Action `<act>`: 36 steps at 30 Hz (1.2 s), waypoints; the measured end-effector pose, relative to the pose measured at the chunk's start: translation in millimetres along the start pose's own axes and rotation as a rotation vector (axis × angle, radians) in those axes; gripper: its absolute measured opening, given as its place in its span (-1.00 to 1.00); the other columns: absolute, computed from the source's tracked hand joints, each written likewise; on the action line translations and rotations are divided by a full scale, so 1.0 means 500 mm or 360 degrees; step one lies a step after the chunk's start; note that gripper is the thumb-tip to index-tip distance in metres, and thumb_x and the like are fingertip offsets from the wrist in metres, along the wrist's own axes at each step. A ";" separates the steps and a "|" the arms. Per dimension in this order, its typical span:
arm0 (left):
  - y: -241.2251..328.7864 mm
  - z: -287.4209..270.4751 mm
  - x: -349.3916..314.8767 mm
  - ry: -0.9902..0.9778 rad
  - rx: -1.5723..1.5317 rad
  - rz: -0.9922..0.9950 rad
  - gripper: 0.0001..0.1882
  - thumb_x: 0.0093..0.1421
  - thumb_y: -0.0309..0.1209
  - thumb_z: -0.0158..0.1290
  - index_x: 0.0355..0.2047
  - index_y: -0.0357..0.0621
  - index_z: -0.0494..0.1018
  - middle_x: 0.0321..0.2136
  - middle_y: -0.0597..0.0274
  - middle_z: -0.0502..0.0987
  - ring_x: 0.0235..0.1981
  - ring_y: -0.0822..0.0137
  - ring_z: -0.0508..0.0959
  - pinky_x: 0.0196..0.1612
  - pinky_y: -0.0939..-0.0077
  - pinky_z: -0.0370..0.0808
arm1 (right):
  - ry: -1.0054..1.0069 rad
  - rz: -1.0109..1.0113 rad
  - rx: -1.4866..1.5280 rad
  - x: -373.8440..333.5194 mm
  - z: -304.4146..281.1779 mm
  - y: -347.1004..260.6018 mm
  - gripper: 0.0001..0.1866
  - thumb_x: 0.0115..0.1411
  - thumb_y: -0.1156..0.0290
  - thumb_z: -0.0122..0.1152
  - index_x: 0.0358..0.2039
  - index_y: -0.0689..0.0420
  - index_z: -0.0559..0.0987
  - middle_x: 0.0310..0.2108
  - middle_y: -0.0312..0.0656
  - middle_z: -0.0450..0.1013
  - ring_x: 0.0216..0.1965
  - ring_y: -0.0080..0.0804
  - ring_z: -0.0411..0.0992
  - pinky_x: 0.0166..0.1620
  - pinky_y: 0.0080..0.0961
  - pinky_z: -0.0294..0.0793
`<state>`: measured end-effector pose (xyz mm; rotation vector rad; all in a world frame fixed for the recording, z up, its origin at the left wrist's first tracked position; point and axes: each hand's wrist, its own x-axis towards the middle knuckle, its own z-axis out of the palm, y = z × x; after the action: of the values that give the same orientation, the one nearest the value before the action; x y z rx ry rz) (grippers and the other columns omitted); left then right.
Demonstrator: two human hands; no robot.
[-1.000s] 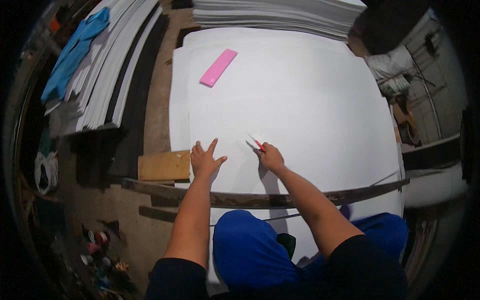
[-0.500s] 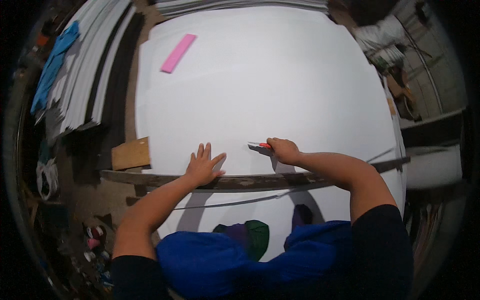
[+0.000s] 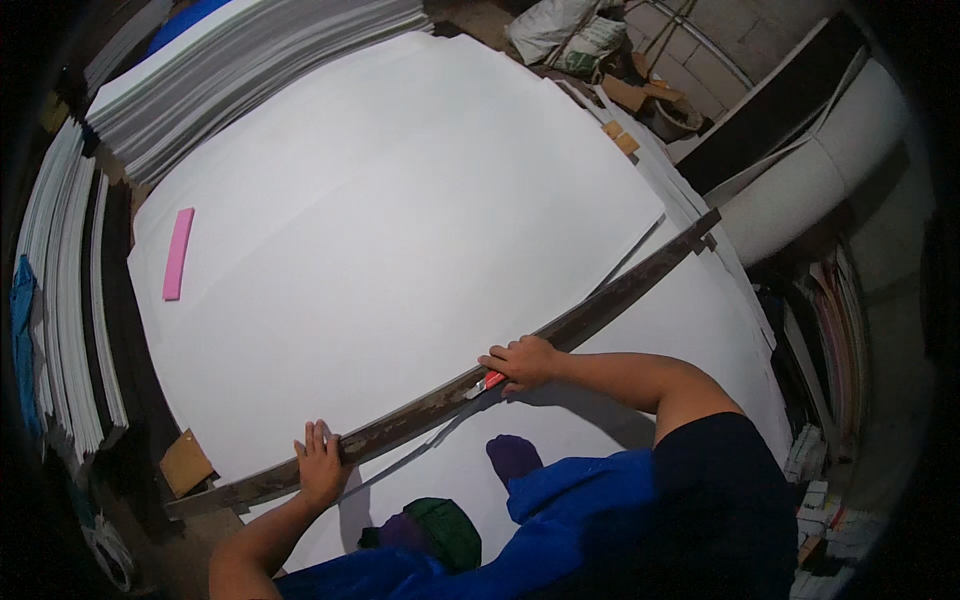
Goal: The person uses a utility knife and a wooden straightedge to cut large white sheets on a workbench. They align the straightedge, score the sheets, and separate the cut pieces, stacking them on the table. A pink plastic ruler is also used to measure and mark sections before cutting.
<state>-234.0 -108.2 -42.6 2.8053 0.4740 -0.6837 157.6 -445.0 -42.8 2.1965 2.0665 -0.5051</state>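
A long dark, worn bar [image 3: 420,415] lies slantwise across a stack of large white sheets [image 3: 400,230]. My left hand [image 3: 320,468] rests at the bar's left part, fingers stretched out over the white sheet on the far side. Closed around a red-handled utility knife [image 3: 491,381], my right hand [image 3: 528,362] sits on the bar near its middle. The knife's blade points left and lies over the bar. On the near side, a cut edge or narrow gap in the sheet runs alongside the bar. A flat pink strip [image 3: 178,254] lies on the sheets at the left.
Thick piles of grey-white sheets [image 3: 250,80] stand at the far left. A brown board [image 3: 187,463] sits by the bar's left end. At right are a large white roll [image 3: 810,180], sacks [image 3: 555,30] and a bucket [image 3: 675,118]. My feet [image 3: 445,530] are on the near sheet.
My view has turned, so the bar now slants up to the right. My right hand has come back from the far sheet onto the bar with the knife. My left hand stays by the bar.
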 end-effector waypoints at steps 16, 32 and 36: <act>-0.149 -0.027 0.094 0.0532 -0.0025 -0.0122 -0.16 -0.02 -0.39 0.45 0.24 -0.10 0.27 0.35 0.02 0.33 0.46 -0.08 0.23 0.39 -0.42 0.17 | 0.0286 -0.0025 -0.0173 0.208 -0.191 0.099 -0.38 0.12 0.27 0.41 0.21 -0.02 0.46 -0.14 -0.19 0.50 -0.30 -0.14 0.64 -0.32 -0.17 0.60; -0.171 -0.065 0.189 0.0337 -0.0105 -0.0204 -0.20 0.04 -0.33 0.43 0.23 -0.21 0.29 0.49 -0.08 0.13 0.55 -0.12 0.01 0.43 -0.38 0.13 | 0.1178 0.1653 0.0626 0.110 -0.017 0.318 -0.36 0.33 0.09 0.29 0.35 0.01 0.38 0.39 0.02 0.25 0.31 0.09 0.36 0.26 -0.01 0.46; -0.182 -0.054 0.173 0.0379 -0.0156 -0.0224 -0.17 -0.04 -0.41 0.46 0.21 -0.20 0.28 0.47 -0.11 0.15 0.55 -0.14 0.01 0.47 -0.34 0.02 | 0.1360 0.2734 0.0640 0.009 0.047 0.382 -0.42 0.41 0.09 0.18 0.34 0.06 0.37 0.30 0.07 0.29 0.26 0.14 0.39 0.23 0.10 0.45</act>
<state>-182.6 6.0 -72.2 2.7912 0.7320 -0.3409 341.0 -463.7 -97.4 3.5304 -0.5870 0.3068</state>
